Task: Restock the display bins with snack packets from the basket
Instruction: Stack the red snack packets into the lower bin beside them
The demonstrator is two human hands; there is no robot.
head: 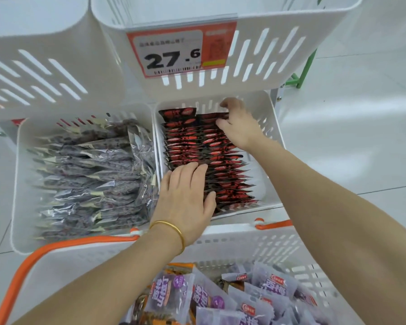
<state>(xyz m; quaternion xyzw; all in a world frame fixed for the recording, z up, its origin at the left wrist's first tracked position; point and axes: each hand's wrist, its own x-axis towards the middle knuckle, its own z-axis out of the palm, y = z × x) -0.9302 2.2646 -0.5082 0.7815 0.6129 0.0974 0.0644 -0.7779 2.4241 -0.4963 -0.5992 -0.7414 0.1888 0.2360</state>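
Packets [192, 146]: likely light, slick; pinch top seams.
Your left hand [188, 200]: flat, fingers together.
Your right hand [240, 129]: pinching rear packets.

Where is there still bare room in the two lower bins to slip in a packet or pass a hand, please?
Only a narrow strip in the right bin, between the red packets and its right wall. The left hand presses the rows' near end; the right hand pinches the far packets. The left bin, full of purple packets, is crowded.
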